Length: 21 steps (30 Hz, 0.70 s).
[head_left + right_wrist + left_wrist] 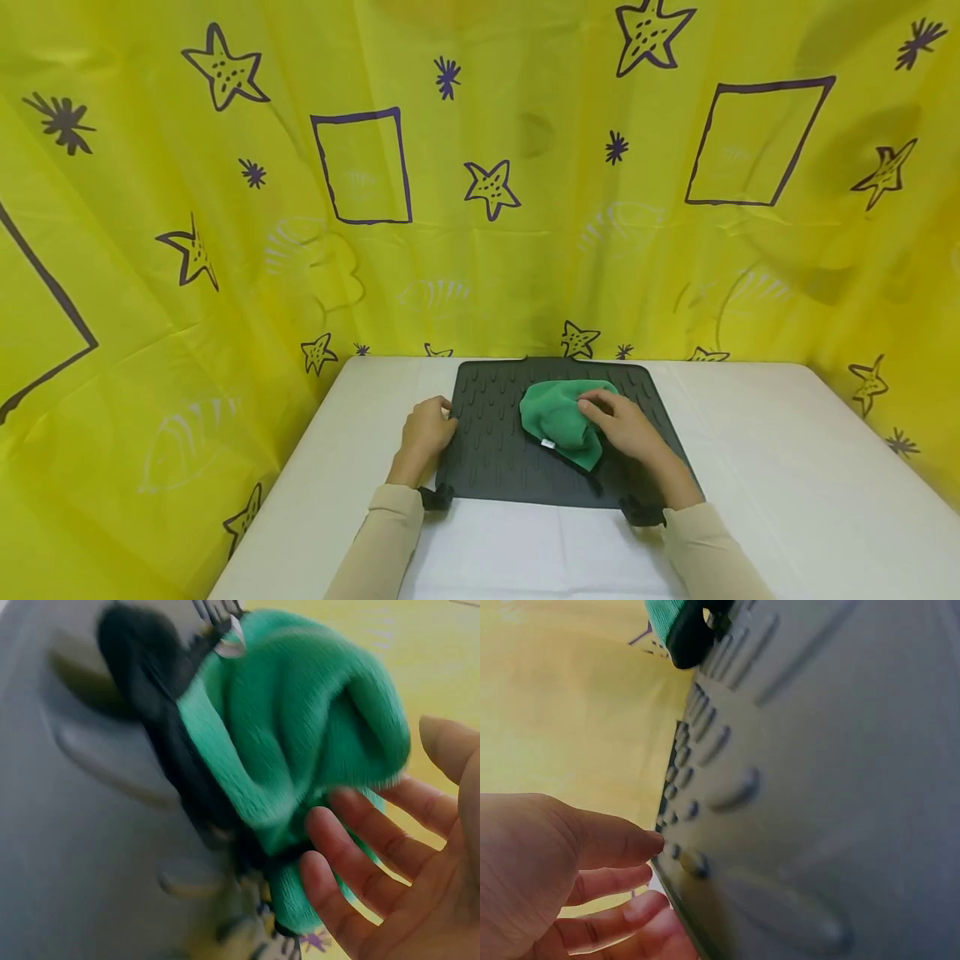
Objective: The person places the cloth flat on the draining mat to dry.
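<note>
A dark grey drying mat (487, 450) with raised drop-shaped ridges lies on the table. At its left edge, my left hand (429, 427) pinches the mat; in the left wrist view the thumb (622, 838) is at the ridged face and the other fingers are at the edge. A crumpled green cloth (558, 412) with black edging and a small white tag rests on the mat, right of its middle. My right hand (626, 425) is at the cloth's right side. In the right wrist view its loosely bent fingertips reach the green folds (300, 735), while the thumb stands apart.
A white table (757, 450) extends to both sides of the mat. Behind it and at the sides hangs a yellow curtain (525, 275) with purple stars and frames. Black straps (437, 497) are on both wrists, by the beige sleeves (378, 542).
</note>
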{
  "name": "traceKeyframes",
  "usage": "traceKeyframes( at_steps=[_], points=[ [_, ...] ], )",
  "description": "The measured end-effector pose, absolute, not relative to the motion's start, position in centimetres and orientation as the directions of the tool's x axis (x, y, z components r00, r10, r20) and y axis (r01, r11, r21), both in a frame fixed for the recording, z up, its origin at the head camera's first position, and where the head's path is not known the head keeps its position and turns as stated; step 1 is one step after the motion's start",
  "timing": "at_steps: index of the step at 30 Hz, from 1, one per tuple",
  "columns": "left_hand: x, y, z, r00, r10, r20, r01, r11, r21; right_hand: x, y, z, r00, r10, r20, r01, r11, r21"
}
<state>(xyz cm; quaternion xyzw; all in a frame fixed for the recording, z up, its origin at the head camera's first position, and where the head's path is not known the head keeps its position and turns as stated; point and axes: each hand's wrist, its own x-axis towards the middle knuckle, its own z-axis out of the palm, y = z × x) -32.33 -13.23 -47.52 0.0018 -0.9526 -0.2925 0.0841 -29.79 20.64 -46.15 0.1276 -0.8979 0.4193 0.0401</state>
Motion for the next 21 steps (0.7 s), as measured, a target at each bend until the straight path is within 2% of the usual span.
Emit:
traceKeyframes(
  at_steps=[12,18,21],
  points=[
    [-31.7,-10.2,-46.9,-0.962,0.114,0.249,0.24,0.788,0.567,-29.7,23.4,-45.3,-0.982,-0.163,0.095,-0.182,0.684,-0.707],
    [-31.0,-7.8,-47.4,-0.958,0.164,0.235,0.273,0.77,0.577,-30.0,23.2,-46.2,-0.984,-0.173,0.032,-0.156,0.771,-0.618],
    [-30.6,-6.6,-47.7,-0.968,0.169,0.187,0.25,0.739,0.626,-30.0,22.7,-46.6,-0.983,-0.183,0.008,-0.151,0.785,-0.601]
  ],
)
